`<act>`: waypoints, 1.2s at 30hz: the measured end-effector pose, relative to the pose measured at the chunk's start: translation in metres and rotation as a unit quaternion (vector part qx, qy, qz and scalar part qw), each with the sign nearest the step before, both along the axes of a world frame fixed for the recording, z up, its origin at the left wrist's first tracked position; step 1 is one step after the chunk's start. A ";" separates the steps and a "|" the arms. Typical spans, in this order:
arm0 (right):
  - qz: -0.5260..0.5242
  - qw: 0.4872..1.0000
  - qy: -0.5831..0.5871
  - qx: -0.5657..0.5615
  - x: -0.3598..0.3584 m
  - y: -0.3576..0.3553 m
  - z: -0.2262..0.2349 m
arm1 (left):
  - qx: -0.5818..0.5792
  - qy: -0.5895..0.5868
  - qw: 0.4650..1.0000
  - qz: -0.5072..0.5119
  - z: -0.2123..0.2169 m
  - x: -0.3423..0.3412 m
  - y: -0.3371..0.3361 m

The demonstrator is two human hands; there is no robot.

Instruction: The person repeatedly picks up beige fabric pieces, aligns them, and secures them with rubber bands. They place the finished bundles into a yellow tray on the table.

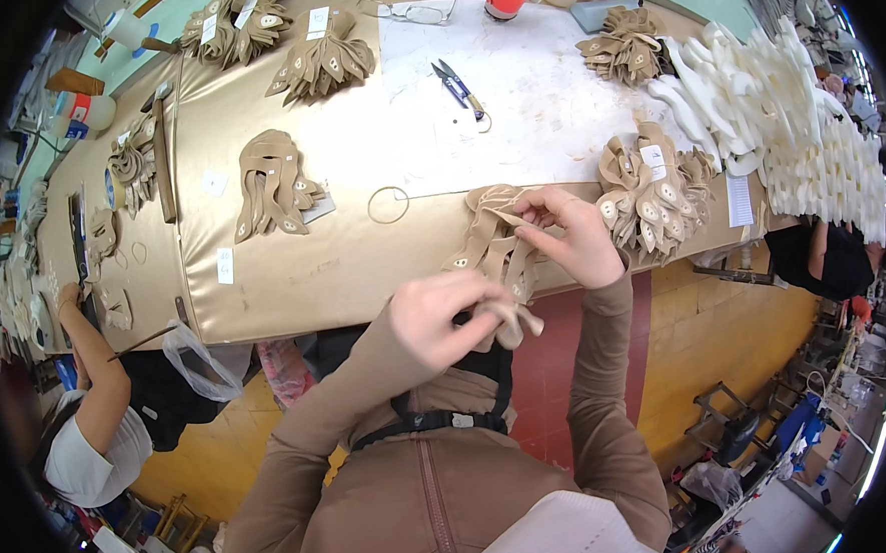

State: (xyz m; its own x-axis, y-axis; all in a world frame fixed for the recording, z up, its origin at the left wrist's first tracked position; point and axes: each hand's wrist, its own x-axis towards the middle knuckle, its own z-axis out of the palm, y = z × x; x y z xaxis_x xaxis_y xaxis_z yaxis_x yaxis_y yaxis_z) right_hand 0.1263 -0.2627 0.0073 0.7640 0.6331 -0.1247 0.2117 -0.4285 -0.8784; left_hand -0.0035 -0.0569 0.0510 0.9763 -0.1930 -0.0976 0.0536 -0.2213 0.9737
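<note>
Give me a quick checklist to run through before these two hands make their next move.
1. Right hand has a grip: ok, its thumb and finger pinch a tan strip.
2. Left hand has a grip: cannot tell, its fingers are blurred beside a tan piece.
3. Snips clear of both hands: ok, they lie farther back on the table.
4. Loose band clear of both hands: ok, it lies apart, left of the strips.
5. Co-worker's hand out of the way: ok, far left.
</note>
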 end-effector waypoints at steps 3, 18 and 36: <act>-0.037 0.998 0.028 0.039 0.000 -0.008 -0.001 | 0.056 -0.025 0.996 0.057 -0.029 0.039 -0.019; -0.070 0.995 0.067 -0.007 -0.006 -0.003 -0.045 | 0.019 0.097 0.985 0.144 -0.108 0.029 -0.016; 0.020 0.989 0.024 0.146 -0.049 0.010 0.006 | -0.365 0.146 0.917 0.065 -0.105 0.010 -0.021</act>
